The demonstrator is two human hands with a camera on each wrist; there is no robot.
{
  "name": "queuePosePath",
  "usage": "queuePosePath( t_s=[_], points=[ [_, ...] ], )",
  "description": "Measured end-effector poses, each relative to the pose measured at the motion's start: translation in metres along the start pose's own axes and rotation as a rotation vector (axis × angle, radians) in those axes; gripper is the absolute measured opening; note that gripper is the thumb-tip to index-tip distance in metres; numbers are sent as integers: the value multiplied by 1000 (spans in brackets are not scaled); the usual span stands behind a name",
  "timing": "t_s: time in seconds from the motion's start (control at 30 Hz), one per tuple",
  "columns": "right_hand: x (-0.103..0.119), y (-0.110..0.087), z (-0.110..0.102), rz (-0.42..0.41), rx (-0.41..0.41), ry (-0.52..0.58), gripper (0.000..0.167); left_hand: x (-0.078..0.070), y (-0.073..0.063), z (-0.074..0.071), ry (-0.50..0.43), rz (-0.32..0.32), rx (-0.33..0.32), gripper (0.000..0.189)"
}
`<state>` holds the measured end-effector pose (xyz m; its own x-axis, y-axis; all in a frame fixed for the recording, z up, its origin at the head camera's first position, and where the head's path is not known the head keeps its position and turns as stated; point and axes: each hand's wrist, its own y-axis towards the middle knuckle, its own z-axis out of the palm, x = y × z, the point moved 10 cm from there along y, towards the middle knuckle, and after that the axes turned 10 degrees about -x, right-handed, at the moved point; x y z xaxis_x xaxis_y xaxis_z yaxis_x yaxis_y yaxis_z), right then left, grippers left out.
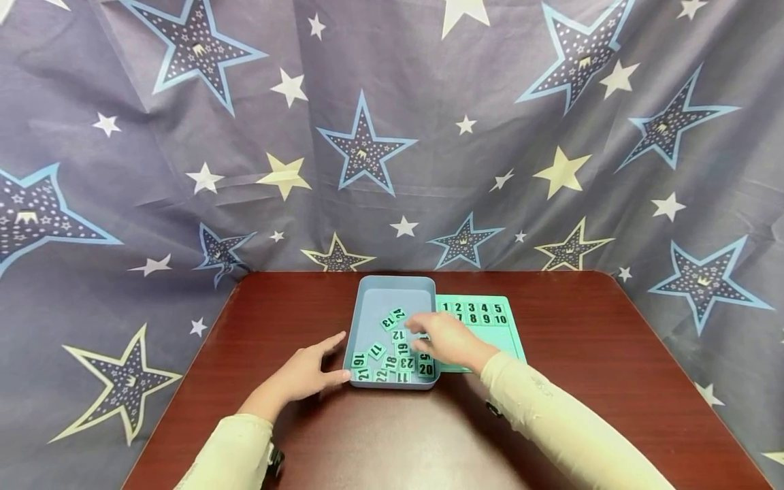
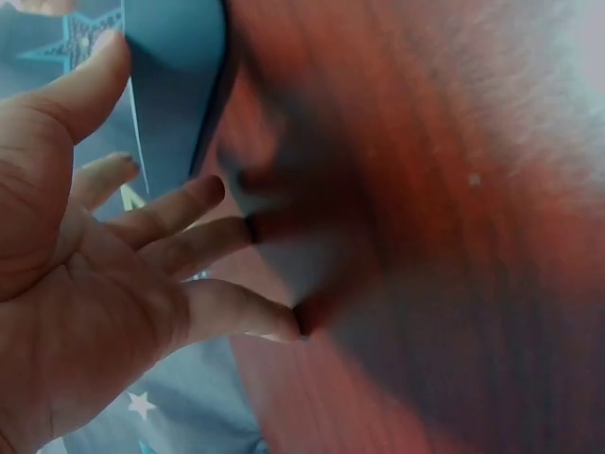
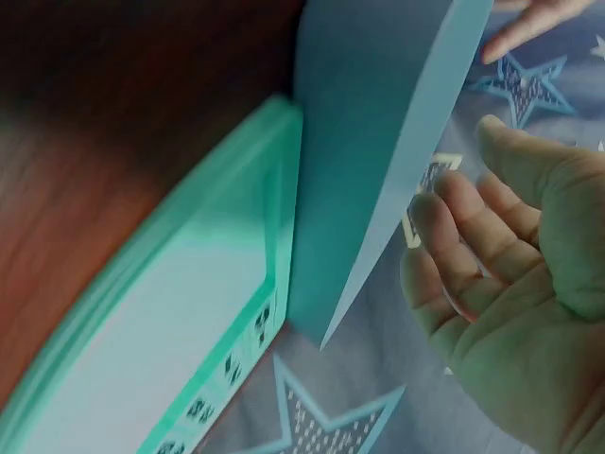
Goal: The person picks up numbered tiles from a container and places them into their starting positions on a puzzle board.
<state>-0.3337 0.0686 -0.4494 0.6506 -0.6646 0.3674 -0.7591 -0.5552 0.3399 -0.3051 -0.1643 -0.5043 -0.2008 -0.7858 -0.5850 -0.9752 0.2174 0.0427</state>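
Observation:
A blue-grey tray [image 1: 397,282] holds several loose green number tiles [image 1: 425,369], mostly toward its near end. My right hand [image 1: 450,338] hovers over the tray's right side, fingers loosely bent, and covers some tiles there. In the right wrist view no tile shows between those fingers [image 3: 463,251]. At the tray's left side is my left hand [image 1: 303,371], its fingers spread. Its thumb [image 2: 99,80] reaches the tray's rim, while the other fingertips come down at the tabletop. Right of the tray lies a green number board [image 1: 499,337] with 1 to 10 in two rows, partly behind my right hand.
All this stands on a dark red-brown wooden table [image 1: 294,306]. A grey curtain [image 1: 429,204] with a star pattern hangs behind the table and along its sides. The board lies right against the tray's right wall.

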Motion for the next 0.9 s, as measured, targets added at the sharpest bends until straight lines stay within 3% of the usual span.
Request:
queuePosePath(
  t_s=[0.13,0.23,0.37,0.5,0.63,0.9],
  points=[
    [11,0,12,-45,25,12,32,-1,5,2,9,-3,38,90],
    [12,-4,17,-25,60,36,32,-3,7,3,16,0,50,88],
    [14,-9,28,-11,154,71,40,-3,7,2,28,-3,48,91],
    [21,-13,44,-66,253,79,42,-2,5,0,33,-4,44,97],
    [24,-16,58,-106,335,67,46,-5,4,3,36,21,76,88],
    [30,-13,56,-177,299,-5,55,-8,4,4,37,19,84,83]
  ],
)
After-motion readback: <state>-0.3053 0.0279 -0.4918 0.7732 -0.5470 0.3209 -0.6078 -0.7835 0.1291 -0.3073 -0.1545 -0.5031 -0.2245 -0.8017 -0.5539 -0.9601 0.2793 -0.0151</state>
